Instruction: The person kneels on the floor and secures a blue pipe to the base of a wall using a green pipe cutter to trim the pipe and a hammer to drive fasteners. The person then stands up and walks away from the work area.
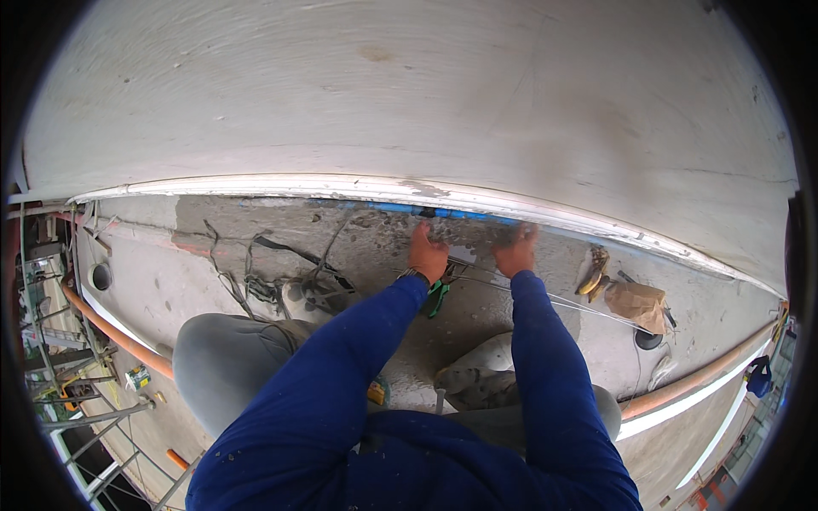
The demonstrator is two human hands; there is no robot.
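A blue pipe point(392, 207) with a dark fitting point(427, 212) runs along the foot of the pale wall, under a white ledge point(298, 186). My left hand point(426, 254) reaches up just below the fitting, fingers curled; what they hold is hidden. My right hand point(515, 254) is farther along, its curled fingertips at the pipe's lower side; their contact is unclear. Below my left hand lie a green-handled tool point(439, 298) and thin metal rods point(571, 305). Dark straps point(281, 247) lie to the left on the stained concrete.
What look like bananas point(592, 277) and a brown paper bag point(635, 307) lie at right, near a dark round opening point(648, 339). Another opening point(100, 276) is at left. Orange pipes point(119, 328) run along both sides; metal scaffolding point(60, 383) stands beyond the left edge.
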